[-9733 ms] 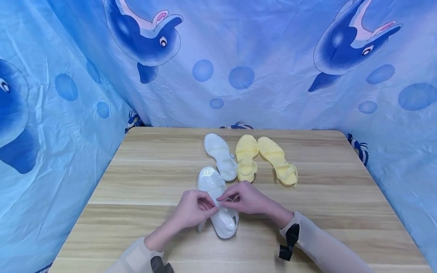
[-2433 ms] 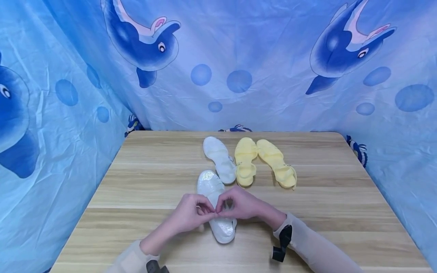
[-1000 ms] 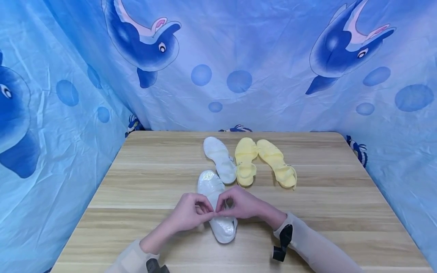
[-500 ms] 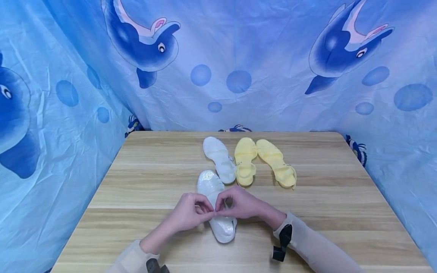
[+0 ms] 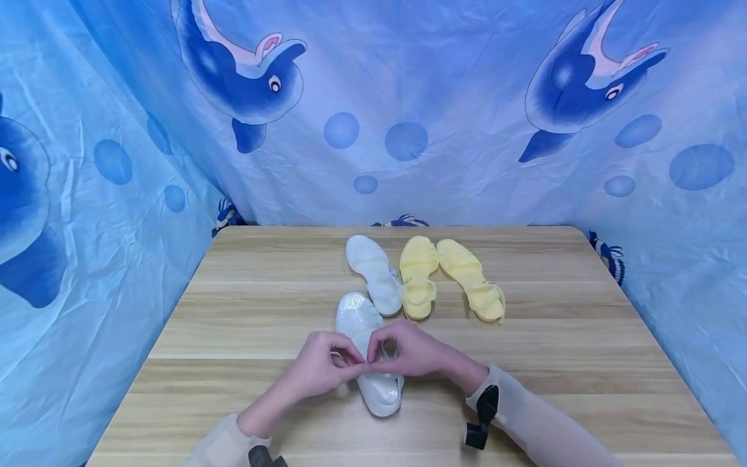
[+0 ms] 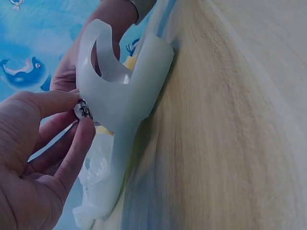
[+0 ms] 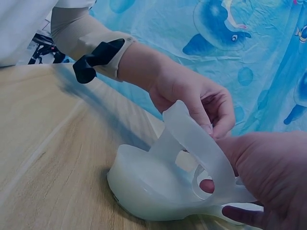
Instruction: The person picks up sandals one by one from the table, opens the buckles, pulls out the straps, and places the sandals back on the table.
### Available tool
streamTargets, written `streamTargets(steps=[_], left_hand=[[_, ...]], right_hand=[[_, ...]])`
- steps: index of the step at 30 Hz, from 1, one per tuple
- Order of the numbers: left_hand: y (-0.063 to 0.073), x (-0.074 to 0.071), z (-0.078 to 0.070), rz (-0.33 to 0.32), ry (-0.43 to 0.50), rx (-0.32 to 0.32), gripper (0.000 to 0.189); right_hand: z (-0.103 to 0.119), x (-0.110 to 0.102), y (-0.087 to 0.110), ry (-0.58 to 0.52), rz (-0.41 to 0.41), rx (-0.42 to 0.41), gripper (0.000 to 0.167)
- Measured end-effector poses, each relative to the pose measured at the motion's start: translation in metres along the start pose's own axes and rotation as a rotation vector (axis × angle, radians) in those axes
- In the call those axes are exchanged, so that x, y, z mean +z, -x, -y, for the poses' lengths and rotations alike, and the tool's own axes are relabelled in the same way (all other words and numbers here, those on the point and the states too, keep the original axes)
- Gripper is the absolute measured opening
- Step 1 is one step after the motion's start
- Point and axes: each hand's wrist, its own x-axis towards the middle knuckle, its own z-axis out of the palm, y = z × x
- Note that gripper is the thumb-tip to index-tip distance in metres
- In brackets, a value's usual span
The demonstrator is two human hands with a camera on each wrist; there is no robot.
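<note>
A translucent white sandal lies flat on the table, toe away from the person, under both hands. At its ankle strap, my left hand pinches a small silver buckle between thumb and forefinger. From the other side my right hand pinches the strap at the buckle, its fingertips meeting the left ones. The heel strap stands up in the right wrist view and partly hides the right fingers. The strap's free end cannot be made out.
Beyond the hands lies a second white sandal, its heel beside the first one's toe. Two yellow sandals stand to its right, toes touching. The wooden table is enclosed by a blue dolphin-print curtain.
Since the earliest frame, the right fingertips have come down to meet the left ones at the strap, and the strap end hanging at the left no longer shows. Over the last second, the hands barely move.
</note>
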Motion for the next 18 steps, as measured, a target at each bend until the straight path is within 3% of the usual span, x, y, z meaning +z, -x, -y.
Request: streamTargets(steps=[13,18], left_hand=[[0.0003,-0.0002,0.0030,-0.007,0.001,0.038,0.008],[-0.0011,-0.0004,0.0026,0.007,-0.019,0.016,0.008]], right_hand=[[-0.0005,-0.0009,0.0037,-0.003,0.000,0.004,0.011],[0.0008,-0.0003,0.0029,0.005,-0.007,0.017,0.011]])
